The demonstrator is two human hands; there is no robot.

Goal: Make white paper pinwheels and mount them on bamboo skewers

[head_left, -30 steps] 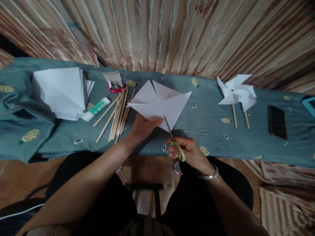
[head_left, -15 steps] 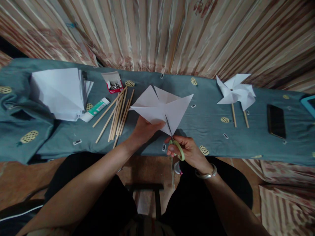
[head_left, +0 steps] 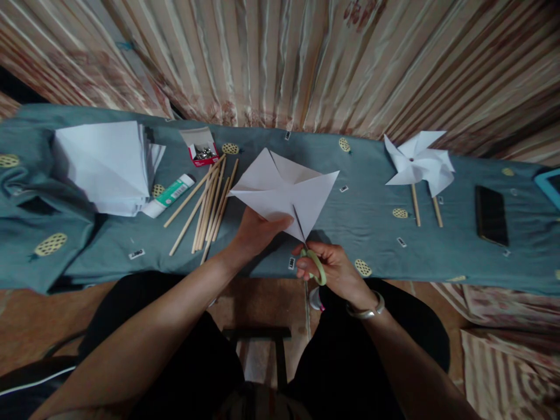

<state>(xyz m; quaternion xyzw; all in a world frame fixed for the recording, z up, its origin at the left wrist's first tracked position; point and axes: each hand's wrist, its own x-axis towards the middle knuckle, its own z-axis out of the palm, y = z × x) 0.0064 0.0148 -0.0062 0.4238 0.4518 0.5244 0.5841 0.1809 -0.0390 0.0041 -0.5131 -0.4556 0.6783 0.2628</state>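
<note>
A white sheet of paper [head_left: 284, 186], creased and with a slit at its far corner, is held above the table by my left hand [head_left: 262, 230]. The thumb lies on top of the paper and the other fingers are hidden beneath. My right hand [head_left: 330, 265] grips the pale green handles of a pair of scissors [head_left: 318, 268]. Their blades lie at the paper's near corner, pointing toward its middle, close to my left thumb. A silver bracelet [head_left: 370, 310] circles my right wrist.
To the left lie stacked white paper [head_left: 105, 166], a glue stick [head_left: 170, 195], wooden sticks [head_left: 210, 210] and an open red box [head_left: 203, 153] of small metal pieces. Rightward are paper pinwheels [head_left: 420, 163] on sticks and a black phone [head_left: 492, 216]. A pleated curtain [head_left: 280, 64] hangs behind the table.
The paper's right corner has shifted slightly left and down. The scissors and my right hand have moved very slightly left, and my left hand keeps its hold.
</note>
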